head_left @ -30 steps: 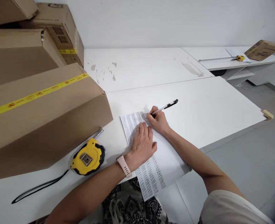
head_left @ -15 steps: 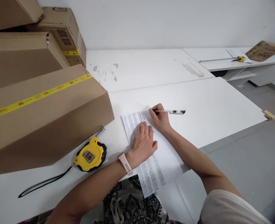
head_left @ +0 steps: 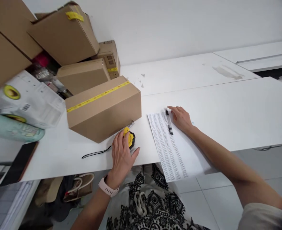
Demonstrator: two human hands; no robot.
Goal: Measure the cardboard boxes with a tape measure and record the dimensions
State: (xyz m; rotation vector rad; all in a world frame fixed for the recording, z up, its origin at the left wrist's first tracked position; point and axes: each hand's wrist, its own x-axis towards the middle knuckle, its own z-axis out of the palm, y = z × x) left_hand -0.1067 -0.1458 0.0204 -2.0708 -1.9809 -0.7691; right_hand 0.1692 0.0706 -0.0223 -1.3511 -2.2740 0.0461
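Note:
My left hand, with a pink watch on the wrist, reaches over a yellow and black tape measure. Its fingertips overlap the tape measure's near side while the thumb stands apart, so the hand is open. The tape measure's black wrist strap trails to the left. On a sheet of paper with columns of small writing lies a black and clear pen. My right hand rests just right of the pen, fingers stretched out and apart, holding nothing.
A taped cardboard box stands behind the tape measure on the white table. More cartons are stacked at the back left. A white avocado-print package, a mint-green cylinder and a dark flat object sit at far left.
My right hand has let go of the pen, which now lies on the paper. My left hand has moved off the paper to the tape measure. The view has turned left.

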